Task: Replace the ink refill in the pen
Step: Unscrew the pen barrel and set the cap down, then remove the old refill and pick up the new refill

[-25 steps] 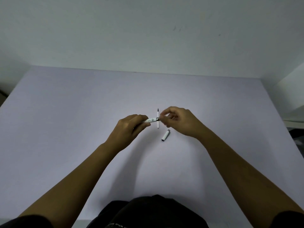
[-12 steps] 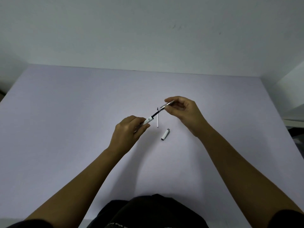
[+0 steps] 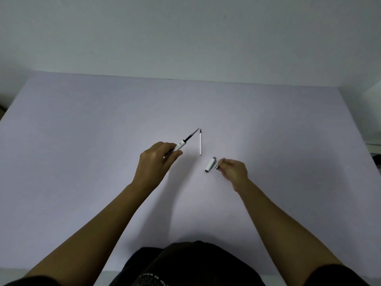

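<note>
My left hand (image 3: 156,162) grips the white pen barrel (image 3: 179,145), which points up and to the right. The dark old refill (image 3: 191,135) sticks out of the barrel's open end. A spare white refill (image 3: 200,142) lies on the table just right of that tip. The white pen cap (image 3: 210,164) rests on the table below it. My right hand (image 3: 234,170), blurred, sits low beside the cap and pinches the small silver tip piece (image 3: 217,167) between its fingertips.
The work surface is a pale lilac table (image 3: 82,141) against a plain grey wall. A white object (image 3: 374,118) stands past the table's right edge. My dark clothing shows at the bottom of the frame.
My right hand pulled the silver tip piece off the barrel, baring the dark refill, then dropped down and right to beside the cap. My left hand swung the barrel up and away.
</note>
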{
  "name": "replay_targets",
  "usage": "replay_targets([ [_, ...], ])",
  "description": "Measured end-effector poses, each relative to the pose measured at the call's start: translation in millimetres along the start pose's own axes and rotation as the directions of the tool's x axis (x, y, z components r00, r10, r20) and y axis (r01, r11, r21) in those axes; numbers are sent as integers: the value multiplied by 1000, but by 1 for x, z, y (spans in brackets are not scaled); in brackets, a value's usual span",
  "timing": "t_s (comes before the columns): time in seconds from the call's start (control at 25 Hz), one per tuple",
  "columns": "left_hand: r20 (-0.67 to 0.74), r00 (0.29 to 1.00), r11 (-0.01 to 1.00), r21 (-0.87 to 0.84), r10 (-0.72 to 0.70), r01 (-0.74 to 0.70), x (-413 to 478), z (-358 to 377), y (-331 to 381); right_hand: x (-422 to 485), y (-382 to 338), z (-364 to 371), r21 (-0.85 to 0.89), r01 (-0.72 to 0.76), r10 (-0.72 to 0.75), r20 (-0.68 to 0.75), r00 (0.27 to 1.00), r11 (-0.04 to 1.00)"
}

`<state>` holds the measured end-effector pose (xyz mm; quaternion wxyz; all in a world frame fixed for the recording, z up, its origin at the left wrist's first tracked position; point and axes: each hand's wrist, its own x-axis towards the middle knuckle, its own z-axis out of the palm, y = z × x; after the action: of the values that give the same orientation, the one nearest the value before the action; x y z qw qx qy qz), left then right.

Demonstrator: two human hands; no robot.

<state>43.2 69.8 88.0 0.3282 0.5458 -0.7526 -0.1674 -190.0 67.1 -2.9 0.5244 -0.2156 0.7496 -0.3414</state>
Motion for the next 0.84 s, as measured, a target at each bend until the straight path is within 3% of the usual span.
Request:
replay_targets([
  [0.12, 14, 999, 999, -12, -35, 35, 7, 4, -4, 14, 22, 7, -285, 1, -43, -140, 989, 959],
  [0.28, 7, 999, 999, -19, -37, 38, 8, 3, -7, 19, 14, 16, -399, 78, -135, -115, 984, 914],
  [0.52, 15, 999, 998, -29, -49, 49, 7, 9, -7, 20, 6, 13, -438, 90, -157, -119, 980, 895],
  [0.68, 16, 998, 997, -41, -62, 63, 7, 13, -3, 4, -29, 6, -340, 225, -305, -204, 930, 913],
  [0.76, 19, 998, 997, -50, -66, 67, 8, 15, 1, -18, -57, 6, -138, 366, -368, 5, 930, 920],
  [0.84, 21, 999, 997, -56, -49, 50, 11, 17, 5, -43, -81, 6, -4, 449, -424, 322, 847, 894],
])
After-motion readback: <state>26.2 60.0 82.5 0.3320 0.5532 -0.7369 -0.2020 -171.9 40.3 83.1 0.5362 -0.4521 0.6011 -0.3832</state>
